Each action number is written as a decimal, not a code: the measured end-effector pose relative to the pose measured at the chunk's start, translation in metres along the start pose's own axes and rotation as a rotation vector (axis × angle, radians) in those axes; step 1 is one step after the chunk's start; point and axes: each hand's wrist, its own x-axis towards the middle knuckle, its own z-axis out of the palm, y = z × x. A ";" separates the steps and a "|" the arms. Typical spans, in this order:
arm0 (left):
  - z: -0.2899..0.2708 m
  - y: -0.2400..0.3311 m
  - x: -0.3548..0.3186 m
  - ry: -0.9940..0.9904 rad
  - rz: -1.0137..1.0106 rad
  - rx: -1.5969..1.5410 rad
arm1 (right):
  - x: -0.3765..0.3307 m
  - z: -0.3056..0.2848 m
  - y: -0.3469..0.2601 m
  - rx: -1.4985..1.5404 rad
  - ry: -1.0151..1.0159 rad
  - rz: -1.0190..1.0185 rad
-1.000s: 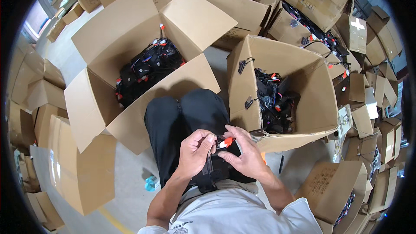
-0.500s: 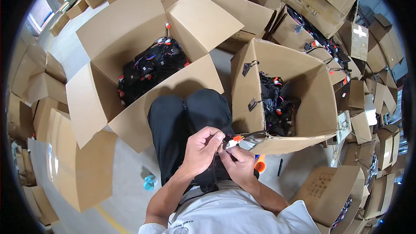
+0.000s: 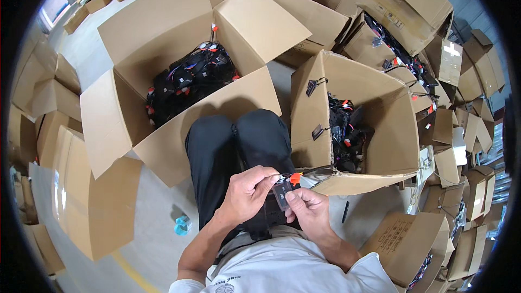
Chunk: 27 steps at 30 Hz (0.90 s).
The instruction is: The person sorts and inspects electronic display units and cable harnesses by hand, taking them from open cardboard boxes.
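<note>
Above my lap, my left hand point(image 3: 245, 194) is closed in a pinch at the end of a black cable, its fingertips covering the exact spot gripped. Beside those fingertips an orange-red connector point(image 3: 295, 179) sits on the cable, which runs right to the rim of the nearer right box. A small flat dark tag point(image 3: 281, 194) hangs just below the connector. My right hand point(image 3: 310, 209) pinches this tag by its lower right part, thumb on top.
An open carton point(image 3: 203, 119) of black wired parts stands ahead on the left. Another open carton point(image 3: 372, 176) with similar parts is at the right, dark tags point(image 3: 317, 132) hanging over its side. A blue tape roll point(image 3: 183, 225) and black pen point(image 3: 345, 212) lie on the floor.
My right hand has shifted slightly down and right and now shows the dark tag's flat face. My left hand has stayed nearly in place. The orange item on the floor is now out of sight.
</note>
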 end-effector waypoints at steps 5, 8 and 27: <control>0.000 -0.004 -0.009 0.001 0.178 0.238 | 0.007 0.001 0.002 0.063 0.009 0.077; 0.000 -0.003 -0.011 0.011 0.309 0.454 | 0.009 0.011 0.002 0.119 0.004 0.112; -0.002 0.004 -0.036 0.004 0.382 0.423 | 0.014 -0.001 0.016 -0.361 -0.127 -0.137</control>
